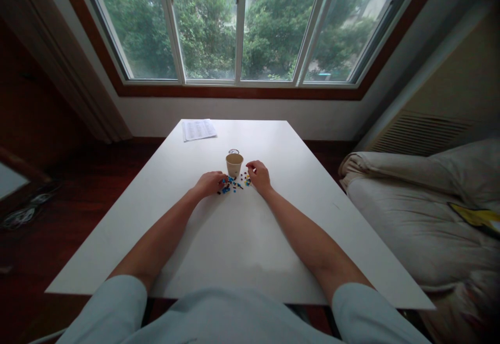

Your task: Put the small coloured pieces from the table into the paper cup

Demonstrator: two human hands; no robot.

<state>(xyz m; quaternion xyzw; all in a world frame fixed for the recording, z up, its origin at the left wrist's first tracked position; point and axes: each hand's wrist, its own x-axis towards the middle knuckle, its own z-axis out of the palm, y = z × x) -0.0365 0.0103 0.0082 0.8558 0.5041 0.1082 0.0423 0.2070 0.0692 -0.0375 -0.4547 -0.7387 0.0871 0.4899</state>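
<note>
A small tan paper cup (234, 164) stands upright near the middle of the white table (219, 240). Just in front of it lies a scatter of several tiny blue, black and yellow pieces (234, 183). My left hand (210, 183) rests on the table at the left edge of the scatter, its fingers curled down onto the pieces. My right hand (258, 175) sits at the right of the scatter beside the cup, fingers bent in a pinch. What either hand holds is too small to make out.
A printed sheet of paper (199, 129) lies at the table's far left corner. A small round object (233, 151) sits just behind the cup. A bed with pale bedding (422, 213) stands close to the table's right side. A large window (238, 26) fills the far wall.
</note>
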